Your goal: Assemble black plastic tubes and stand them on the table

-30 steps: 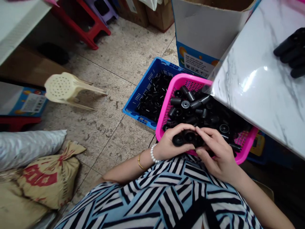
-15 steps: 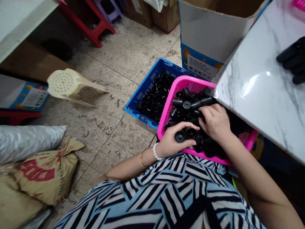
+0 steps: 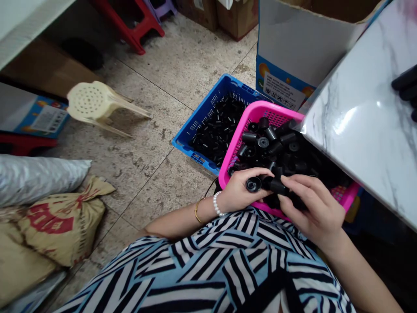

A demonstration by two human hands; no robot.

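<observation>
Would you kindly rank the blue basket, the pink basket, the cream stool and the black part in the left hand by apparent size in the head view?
1. Pink basket and blue basket: look alike; each partly hidden, so unranked.
2. Cream stool, lying on its side.
3. Black part in the left hand.

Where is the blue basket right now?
The blue basket sits on the floor just left of the pink basket, in front of the cardboard box, up and beyond the person's left hand.

Nothing can be read for certain. The cardboard box point(image 3: 286, 82) beyond the left hand point(image 3: 243, 191) bears a white label with small print, too blurred to make out. The sack point(image 3: 55, 226) far to that hand's left carries red characters, creased and illegible.
</observation>
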